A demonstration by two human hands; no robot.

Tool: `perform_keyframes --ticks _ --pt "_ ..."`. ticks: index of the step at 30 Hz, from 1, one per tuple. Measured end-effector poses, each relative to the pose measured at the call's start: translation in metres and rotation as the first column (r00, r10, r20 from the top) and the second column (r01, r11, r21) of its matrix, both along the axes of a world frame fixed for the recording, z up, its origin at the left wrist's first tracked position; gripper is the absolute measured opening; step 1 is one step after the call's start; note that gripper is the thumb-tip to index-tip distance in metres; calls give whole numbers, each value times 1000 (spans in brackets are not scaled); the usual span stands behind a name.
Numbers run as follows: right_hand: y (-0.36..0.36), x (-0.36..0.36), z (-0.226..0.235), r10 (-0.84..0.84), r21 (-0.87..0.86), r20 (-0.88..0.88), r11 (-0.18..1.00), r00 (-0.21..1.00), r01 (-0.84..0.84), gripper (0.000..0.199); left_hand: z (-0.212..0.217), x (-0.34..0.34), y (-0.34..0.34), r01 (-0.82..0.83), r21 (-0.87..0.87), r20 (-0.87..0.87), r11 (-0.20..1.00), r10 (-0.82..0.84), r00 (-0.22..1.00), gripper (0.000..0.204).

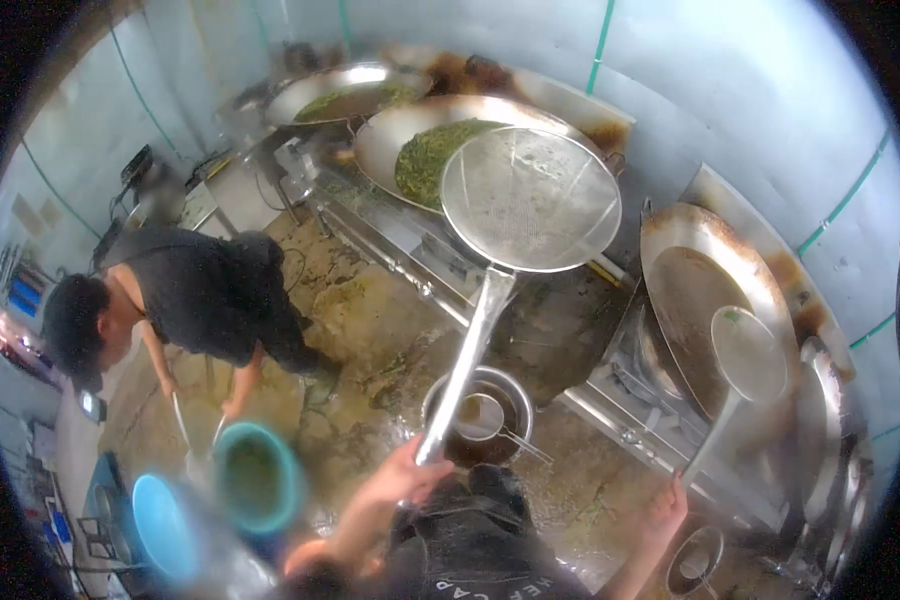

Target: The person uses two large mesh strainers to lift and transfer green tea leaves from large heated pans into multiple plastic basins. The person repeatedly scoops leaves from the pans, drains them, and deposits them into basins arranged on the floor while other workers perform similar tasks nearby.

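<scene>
The left hand (410, 478) is gripping the long steel handle of a large round wire-mesh skimmer (530, 198), its grip clenched around the handle's lower end. The skimmer's mesh bowl is hanging empty in the air, over the near edge of a wide steel wok holding a green leafy mash (432, 160). The right hand (667, 510) is grasping the thin handle of a round steel ladle (748, 352), grip closed on its end; the ladle's bowl is lying over a big steel wok with brown liquid (692, 300) set into the steel cooking range (610, 400).

Behind the green-filled wok, a second shallow steel wok (345, 95) is also carrying a greenish-brown mix. Below the skimmer handle, a round steel basin (482, 415) is standing on the wet floor (370, 330) with dark liquid and a small strainer inside it.

To the left, another person in a dark shirt (205, 290) is bending over a teal plastic bucket (258, 478) with greenish contents, just beside a blue plastic bucket (160, 525).
</scene>
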State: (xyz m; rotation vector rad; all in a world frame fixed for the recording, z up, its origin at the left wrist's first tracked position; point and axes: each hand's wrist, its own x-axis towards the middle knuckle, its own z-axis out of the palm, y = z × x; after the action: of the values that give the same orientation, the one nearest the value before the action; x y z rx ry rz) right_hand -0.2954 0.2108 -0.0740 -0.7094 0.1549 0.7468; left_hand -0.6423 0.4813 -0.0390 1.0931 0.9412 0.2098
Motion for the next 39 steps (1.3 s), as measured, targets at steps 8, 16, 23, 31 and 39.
perform_keyframes --ticks 8,16,23,31,39 --pt "36 -41 -3 -80 -190 175 975 981 113 18 17 -38 117 -228 233 7 945 233 973 30" --pt "62 -70 24 21 -575 391 786 920 226 25 24 -53 167 -460 263 140 848 439 888 28" --pt "152 -107 136 385 -659 431 752 816 -7 36 22 -62 235 -405 292 92 867 396 914 29" --pt "341 -71 184 768 -932 10 239 641 -271 40 16 -89 318 -357 190 59 915 353 934 26" --pt "485 -46 115 756 -763 -276 203 593 -614 43 4 -114 368 -324 43 125 945 316 940 26"
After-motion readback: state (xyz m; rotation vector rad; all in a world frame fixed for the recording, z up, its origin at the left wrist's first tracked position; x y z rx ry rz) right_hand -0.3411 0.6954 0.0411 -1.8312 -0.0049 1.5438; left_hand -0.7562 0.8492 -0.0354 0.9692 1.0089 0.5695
